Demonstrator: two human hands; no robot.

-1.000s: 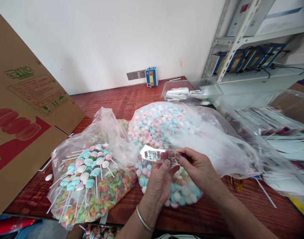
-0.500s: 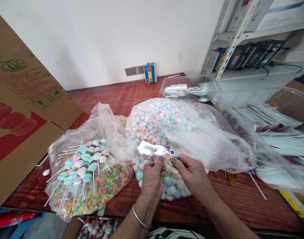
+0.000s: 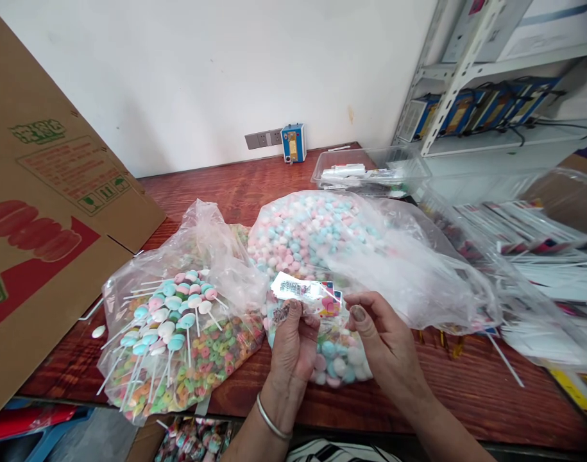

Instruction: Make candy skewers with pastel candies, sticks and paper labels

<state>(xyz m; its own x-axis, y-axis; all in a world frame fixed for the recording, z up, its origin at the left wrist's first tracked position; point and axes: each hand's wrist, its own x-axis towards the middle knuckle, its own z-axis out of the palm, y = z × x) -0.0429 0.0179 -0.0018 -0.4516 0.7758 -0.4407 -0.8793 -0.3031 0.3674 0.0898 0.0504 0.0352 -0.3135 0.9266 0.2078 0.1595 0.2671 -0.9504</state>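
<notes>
My left hand point(image 3: 291, 342) pinches a small clear printed wrapper point(image 3: 306, 293) between thumb and fingers, just above the table's front edge. My right hand point(image 3: 385, 342) is beside it with curled fingers at the wrapper's right end, its thumb raised. Both hands hover over a clear bag of pink, blue and white round candies point(image 3: 312, 244). To the left lies a clear bag of coloured ring candies point(image 3: 201, 359) with a heap of assembled lollipops on white sticks point(image 3: 168, 314) on top.
A large cardboard box point(image 3: 43, 224) leans at the left. A clear plastic tray point(image 3: 370, 170) stands at the back, and bags of white sticks and wrappers point(image 3: 528, 256) fill the right. A metal shelf point(image 3: 466, 77) rises behind. The wooden table point(image 3: 226, 186) carries everything.
The wrapper has stayed between my hands. My right thumb has lifted and its fingers have loosened at the wrapper's end. The camera view shifted slightly.
</notes>
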